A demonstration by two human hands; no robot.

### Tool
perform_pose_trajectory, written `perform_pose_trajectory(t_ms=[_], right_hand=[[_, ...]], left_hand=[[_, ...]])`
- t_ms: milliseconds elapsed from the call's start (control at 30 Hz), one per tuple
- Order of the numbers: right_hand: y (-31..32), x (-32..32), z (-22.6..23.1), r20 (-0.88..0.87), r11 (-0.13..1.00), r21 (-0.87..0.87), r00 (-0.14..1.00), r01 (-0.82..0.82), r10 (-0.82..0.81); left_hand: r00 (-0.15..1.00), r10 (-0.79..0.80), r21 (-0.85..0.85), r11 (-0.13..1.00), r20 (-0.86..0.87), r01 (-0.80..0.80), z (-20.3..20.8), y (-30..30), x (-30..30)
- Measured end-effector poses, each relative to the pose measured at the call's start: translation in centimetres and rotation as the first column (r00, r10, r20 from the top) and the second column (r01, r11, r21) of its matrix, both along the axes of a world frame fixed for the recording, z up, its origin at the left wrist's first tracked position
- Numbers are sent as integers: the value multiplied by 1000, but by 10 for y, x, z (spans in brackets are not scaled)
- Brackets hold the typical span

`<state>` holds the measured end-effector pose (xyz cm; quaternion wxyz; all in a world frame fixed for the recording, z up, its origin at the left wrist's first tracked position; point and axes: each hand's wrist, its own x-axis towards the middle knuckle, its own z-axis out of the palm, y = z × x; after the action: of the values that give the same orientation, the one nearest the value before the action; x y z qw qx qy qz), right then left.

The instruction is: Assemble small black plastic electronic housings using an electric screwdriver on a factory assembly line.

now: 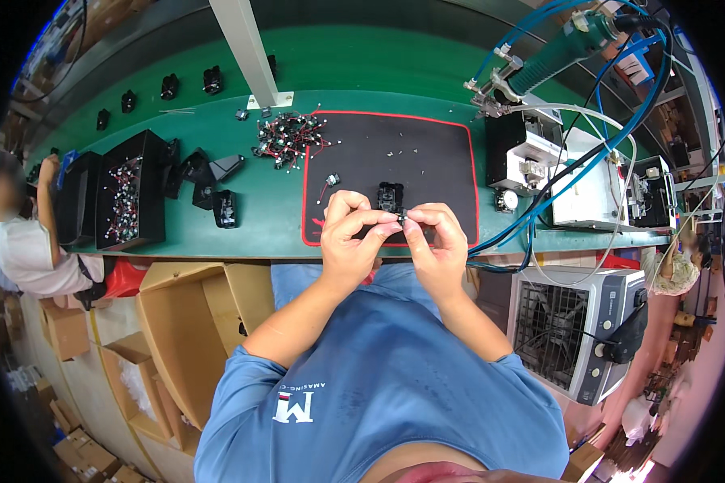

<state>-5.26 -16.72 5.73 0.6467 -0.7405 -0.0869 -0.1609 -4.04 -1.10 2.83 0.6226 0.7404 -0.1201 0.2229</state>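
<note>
Pinches a part (403, 218) in left hand (351, 235) and right hand (439, 240), apparently midway, with many wired pieces (286, 140) seemingly left.

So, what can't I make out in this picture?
In the head view:
Small dark part: tiny, mostly covered by the left hand and right hand pinching it.
Heap of wired components: too small and tangled to count.
Pale scraps on the black mat: too small to identify.
Co-worker on the left: head blurred.
</note>
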Motion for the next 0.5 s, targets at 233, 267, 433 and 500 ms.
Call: perform_pose_trajectory(t_ms=[233,267,433,500], right_hand=[[-1,-1,2,90,989,-140,996,42,-29],[-1,-2,1,88,987,-157,996,45,-32],[4,-4,3,128,974,-205,989,100,-74],[3,-1,3,132,971,-212,987,113,-86]], left_hand=[[999,-50,35,998,8,50,9,7,2],[999,-47,64,997,15,46,10,7,2],[999,-18,140,990,44,12,13,7,1],[998,-17,148,989,54,9,13,7,4]])
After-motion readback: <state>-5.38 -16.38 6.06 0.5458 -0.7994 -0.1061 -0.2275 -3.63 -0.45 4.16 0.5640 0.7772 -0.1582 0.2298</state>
